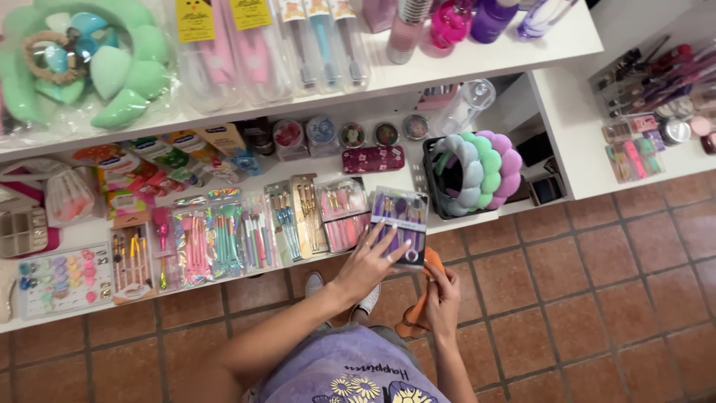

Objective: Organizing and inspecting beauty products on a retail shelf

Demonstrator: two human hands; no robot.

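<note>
My left hand [373, 257] reaches to the front edge of the lower white shelf [462, 221] and grips a clear pack of purple makeup brushes [401, 216]. My fingers are spread over the pack's front, and it tilts out past the shelf edge. My right hand [444, 295] is lower, over the floor, closed on an orange cloth [415, 317] that hangs down from it. Beside the pack lie more brush sets [298, 220] in clear packaging.
A black basket holds pastel puffy headbands [477, 168]. Small round tins [350, 134] and a dark red case [373, 158] sit behind. Green sponges [112, 71] and bottles [447, 22] fill the upper shelf. A side shelf holds cosmetics [656, 97]. Terracotta floor tiles [597, 298] lie below.
</note>
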